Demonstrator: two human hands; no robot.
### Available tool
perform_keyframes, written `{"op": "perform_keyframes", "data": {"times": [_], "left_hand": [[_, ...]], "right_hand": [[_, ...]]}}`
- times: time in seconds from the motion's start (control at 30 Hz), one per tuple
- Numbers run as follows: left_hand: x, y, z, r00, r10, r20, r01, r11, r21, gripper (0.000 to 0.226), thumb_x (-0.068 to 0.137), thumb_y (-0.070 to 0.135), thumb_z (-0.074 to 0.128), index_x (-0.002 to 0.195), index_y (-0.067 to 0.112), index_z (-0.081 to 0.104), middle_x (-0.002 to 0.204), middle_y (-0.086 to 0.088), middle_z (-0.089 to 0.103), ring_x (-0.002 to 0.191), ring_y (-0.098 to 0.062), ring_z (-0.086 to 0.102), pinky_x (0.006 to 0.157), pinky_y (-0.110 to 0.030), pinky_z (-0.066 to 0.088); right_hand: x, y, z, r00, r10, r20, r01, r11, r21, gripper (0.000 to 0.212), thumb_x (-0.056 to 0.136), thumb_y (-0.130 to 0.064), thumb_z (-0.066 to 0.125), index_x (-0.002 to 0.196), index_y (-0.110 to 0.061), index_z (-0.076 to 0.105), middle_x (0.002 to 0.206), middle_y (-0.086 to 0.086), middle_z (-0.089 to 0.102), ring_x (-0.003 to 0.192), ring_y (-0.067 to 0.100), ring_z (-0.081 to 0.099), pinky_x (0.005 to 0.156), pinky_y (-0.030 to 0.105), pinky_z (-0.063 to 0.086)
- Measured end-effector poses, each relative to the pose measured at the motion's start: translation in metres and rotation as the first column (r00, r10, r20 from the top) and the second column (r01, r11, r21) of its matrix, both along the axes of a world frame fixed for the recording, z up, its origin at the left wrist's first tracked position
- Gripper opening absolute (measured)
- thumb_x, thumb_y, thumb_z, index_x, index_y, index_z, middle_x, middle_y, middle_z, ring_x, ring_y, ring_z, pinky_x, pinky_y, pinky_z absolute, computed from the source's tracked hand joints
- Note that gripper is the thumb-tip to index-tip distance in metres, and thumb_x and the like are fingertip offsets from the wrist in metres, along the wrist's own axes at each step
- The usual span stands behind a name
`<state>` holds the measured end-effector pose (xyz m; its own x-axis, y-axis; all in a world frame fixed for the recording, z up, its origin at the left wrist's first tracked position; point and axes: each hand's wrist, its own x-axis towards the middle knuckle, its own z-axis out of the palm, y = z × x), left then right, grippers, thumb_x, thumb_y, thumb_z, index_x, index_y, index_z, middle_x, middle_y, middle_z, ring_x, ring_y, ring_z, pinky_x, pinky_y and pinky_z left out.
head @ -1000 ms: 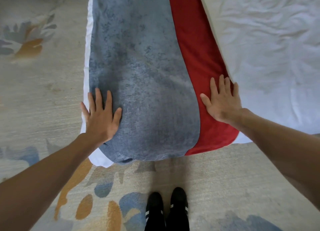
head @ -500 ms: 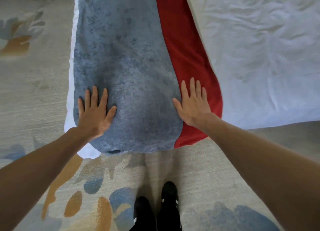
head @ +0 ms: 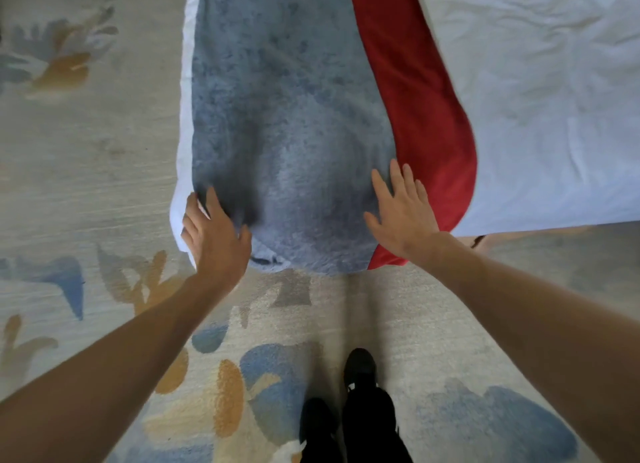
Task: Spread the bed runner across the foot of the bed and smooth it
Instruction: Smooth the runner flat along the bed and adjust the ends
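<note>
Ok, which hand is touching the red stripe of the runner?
The right hand, flat where grey meets the red stripe; the left hand is on the runner's grey side by the white sheet.

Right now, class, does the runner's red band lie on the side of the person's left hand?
No: the red band lies beside the right hand; the left hand rests at the bed runner's blue edge.

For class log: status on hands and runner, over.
Left hand at bed runner edge, right hand flat on it. Runner spread, end overhanging. Nothing blocking.
</note>
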<state>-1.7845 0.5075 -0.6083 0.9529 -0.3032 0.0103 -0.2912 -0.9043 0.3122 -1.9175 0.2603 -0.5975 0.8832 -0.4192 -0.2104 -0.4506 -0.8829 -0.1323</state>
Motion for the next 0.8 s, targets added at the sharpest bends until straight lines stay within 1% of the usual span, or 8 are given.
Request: {"op": "perform_keyframes", "data": {"times": [0.1, 0.23, 0.33, 0.4, 0.53, 0.6, 0.7, 0.8], "left_hand": [[-0.005, 0.015, -0.012, 0.995, 0.04, -0.096, -0.055, 0.985, -0.162, 0.084, 0.083, 0.01, 0.066, 0.148, 0.016, 0.012, 0.131, -0.021, 0.031, 0.11, -0.038, 0.044, 0.093, -0.045, 0.042], [-0.003, 0.024, -0.023, 0.982, 0.042, -0.187, -0.103, 0.937, -0.333, 0.081, 0.084, 0.003, 0.058, 0.146, 0.027, 0.011, 0.124, -0.013, 0.047, 0.09, -0.03, 0.056, 0.072, -0.042, 0.048], [-0.009, 0.02, -0.025, 0.941, 0.182, -0.287, -0.294, 0.858, -0.422, 0.063, 0.082, 0.003, 0.057, 0.135, 0.015, 0.024, 0.085, -0.007, 0.06, 0.076, -0.027, 0.06, 0.067, -0.044, 0.053], [-0.012, 0.016, -0.023, 0.89, 0.217, -0.401, -0.391, 0.814, -0.429, 0.052, 0.081, 0.005, 0.06, 0.125, 0.008, 0.033, 0.075, -0.005, 0.058, 0.071, -0.025, 0.06, 0.06, -0.037, 0.052], [-0.005, 0.018, -0.013, 0.781, 0.161, -0.603, -0.501, 0.737, -0.453, 0.046, 0.082, 0.007, 0.057, 0.125, 0.005, 0.043, 0.092, -0.013, 0.066, 0.079, -0.025, 0.068, 0.073, -0.038, 0.057], [-0.002, 0.022, -0.007, 0.716, 0.11, -0.689, -0.559, 0.682, -0.472, 0.035, 0.086, -0.002, 0.044, 0.12, 0.002, 0.049, 0.09, -0.017, 0.064, 0.075, -0.025, 0.067, 0.069, -0.033, 0.058], [-0.005, 0.026, 0.0, 0.734, 0.054, -0.677, -0.496, 0.723, -0.48, 0.025, 0.092, -0.006, 0.037, 0.108, -0.002, 0.056, 0.087, -0.022, 0.064, 0.072, -0.026, 0.068, 0.073, -0.036, 0.058], [-0.006, 0.025, 0.002, 0.81, 0.067, -0.583, -0.384, 0.812, -0.439, 0.011, 0.092, 0.008, 0.053, 0.095, 0.0, 0.059, 0.082, -0.013, 0.067, 0.075, -0.025, 0.068, 0.077, -0.038, 0.057]], "right_hand": [[-0.002, 0.004, -0.004, 0.998, -0.039, -0.049, 0.044, 0.994, 0.098, 0.079, 0.093, -0.046, 0.046, 0.152, -0.02, 0.001, 0.158, 0.013, -0.011, 0.145, 0.033, -0.006, 0.117, 0.047, 0.01], [0.002, 0.005, -0.003, 0.996, -0.046, -0.082, 0.056, 0.991, 0.119, 0.081, 0.091, -0.046, 0.048, 0.152, -0.022, 0.0, 0.158, 0.012, -0.014, 0.145, 0.032, -0.008, 0.117, 0.048, 0.01], [0.002, 0.01, -0.004, 0.993, -0.075, -0.088, 0.086, 0.988, 0.127, 0.082, 0.091, -0.045, 0.048, 0.152, -0.021, -0.001, 0.158, 0.012, -0.015, 0.145, 0.034, -0.009, 0.117, 0.049, 0.01], [0.003, 0.012, -0.005, 0.991, -0.088, -0.098, 0.101, 0.986, 0.132, 0.082, 0.091, -0.044, 0.047, 0.152, -0.021, -0.002, 0.157, 0.013, -0.016, 0.144, 0.035, -0.01, 0.117, 0.05, 0.01], [0.004, 0.015, -0.003, 0.987, -0.115, -0.109, 0.132, 0.977, 0.168, 0.081, 0.091, -0.045, 0.046, 0.152, -0.021, -0.002, 0.158, 0.012, -0.016, 0.144, 0.035, -0.011, 0.117, 0.049, 0.008], [0.004, 0.017, -0.001, 0.984, -0.13, -0.12, 0.151, 0.971, 0.187, 0.081, 0.091, -0.045, 0.046, 0.152, -0.021, -0.002, 0.158, 0.012, -0.016, 0.144, 0.035, -0.011, 0.117, 0.049, 0.008], [0.007, 0.026, 0.005, 0.981, -0.15, -0.121, 0.173, 0.964, 0.201, 0.081, 0.091, -0.045, 0.046, 0.152, -0.018, -0.001, 0.157, 0.014, -0.015, 0.143, 0.039, -0.01, 0.117, 0.049, 0.007], [0.01, 0.043, 0.011, 0.991, -0.127, -0.05, 0.134, 0.975, 0.179, 0.078, 0.091, -0.038, 0.048, 0.151, -0.013, 0.005, 0.157, 0.018, -0.012, 0.144, 0.04, -0.007, 0.118, 0.048, 0.006]]}}
